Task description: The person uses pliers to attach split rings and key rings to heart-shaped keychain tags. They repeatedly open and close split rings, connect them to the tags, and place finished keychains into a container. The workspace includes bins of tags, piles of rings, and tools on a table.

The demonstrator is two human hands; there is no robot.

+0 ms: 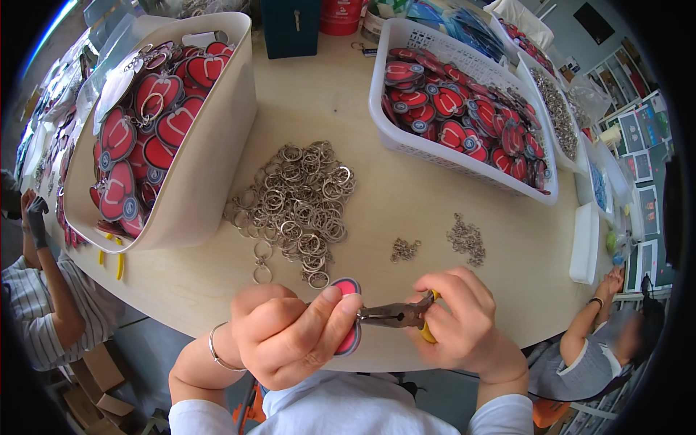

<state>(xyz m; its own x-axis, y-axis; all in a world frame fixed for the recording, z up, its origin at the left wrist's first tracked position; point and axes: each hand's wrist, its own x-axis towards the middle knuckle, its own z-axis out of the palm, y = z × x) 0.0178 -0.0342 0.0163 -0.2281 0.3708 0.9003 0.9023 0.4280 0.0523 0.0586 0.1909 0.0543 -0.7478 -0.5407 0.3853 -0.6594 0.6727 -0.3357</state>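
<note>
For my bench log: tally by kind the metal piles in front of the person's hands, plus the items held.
Key-ring pile: 1
Small-part piles: 2
Pliers, right hand: 1
Red tag, left hand: 1
Total: 5

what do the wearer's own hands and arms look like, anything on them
Both the left hand and the right hand are ungloved, with no rings visible. A thin silver-coloured bangle circles the left wrist; nothing shows on the right wrist. The forearms are uncovered below white sleeves.
</note>
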